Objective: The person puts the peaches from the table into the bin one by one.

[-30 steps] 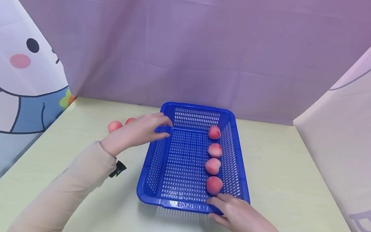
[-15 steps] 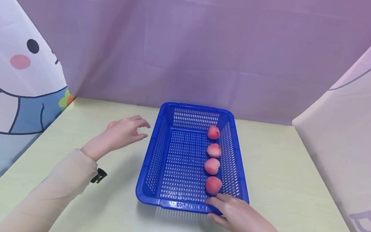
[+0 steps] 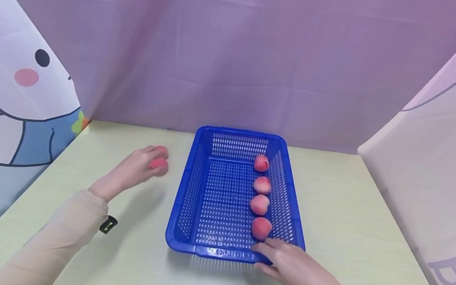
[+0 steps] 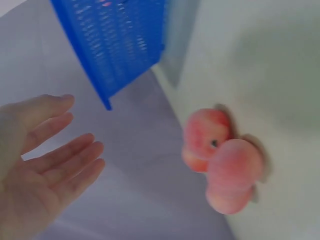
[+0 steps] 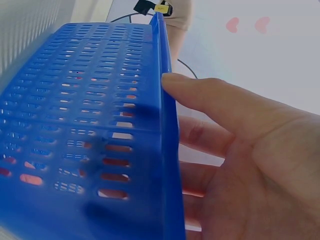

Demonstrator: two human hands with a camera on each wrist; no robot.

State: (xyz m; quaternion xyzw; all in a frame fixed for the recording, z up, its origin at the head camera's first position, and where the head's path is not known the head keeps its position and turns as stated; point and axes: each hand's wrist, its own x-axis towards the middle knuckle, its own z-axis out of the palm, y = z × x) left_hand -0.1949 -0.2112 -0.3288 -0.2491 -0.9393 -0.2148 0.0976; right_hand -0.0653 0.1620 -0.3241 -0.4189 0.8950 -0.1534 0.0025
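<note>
At the near edge of the table (image 3: 341, 202) the right hand (image 3: 298, 268) grips the near right corner of the blue basket (image 3: 191, 193) — the thumb lies on the inner face of the rim, and the other fingers curl round the outside of the wall, as the right wrist view shows from close up. The basket stands on the middle of the table, its long sides running away from the person. Inside it four peaches lie in a row along the right wall: the nearest peach (image 3: 261, 228) sits just beside the right hand's fingertips, then the second peach (image 3: 260, 204), the third peach (image 3: 262, 185) and the farthest peach (image 3: 261, 163) near the far right corner, each close to the next.

Further off, to the left of the basket and well apart from its left wall, the left hand (image 3: 138, 167) is over two loose peaches (image 4: 222, 162) that lie on the table touching one another. In the left wrist view the fingers (image 4: 60, 165) are spread and only lightly bent, holding nothing, with a clear gap between the palm and the fruit — in the head view the fingertips reach the pair, so whether they touch cannot be told

Behind the far edge of the table hangs a purple cloth (image 3: 235, 57)
</note>
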